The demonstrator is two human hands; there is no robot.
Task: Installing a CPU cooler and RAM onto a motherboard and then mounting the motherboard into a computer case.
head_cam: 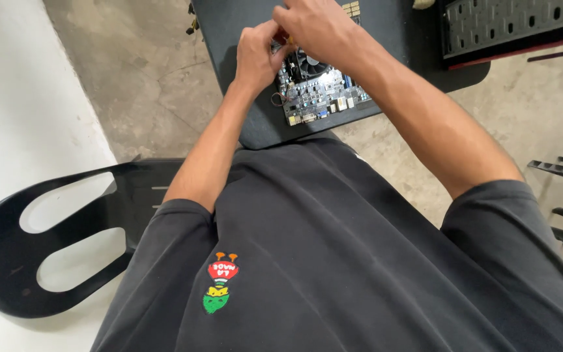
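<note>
the green-grey computer motherboard with a black cooler fan [320,88] lies at the near edge of the dark table [242,39]. both hands, left [255,55] and right [317,26], pinch closed over something small and orange-red by the fan, hard to identify. best to steady the board and press straight.

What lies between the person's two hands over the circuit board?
A small red-and-yellow object, partly hidden, sits between left hand and right hand above the circuit board; head view.
</note>
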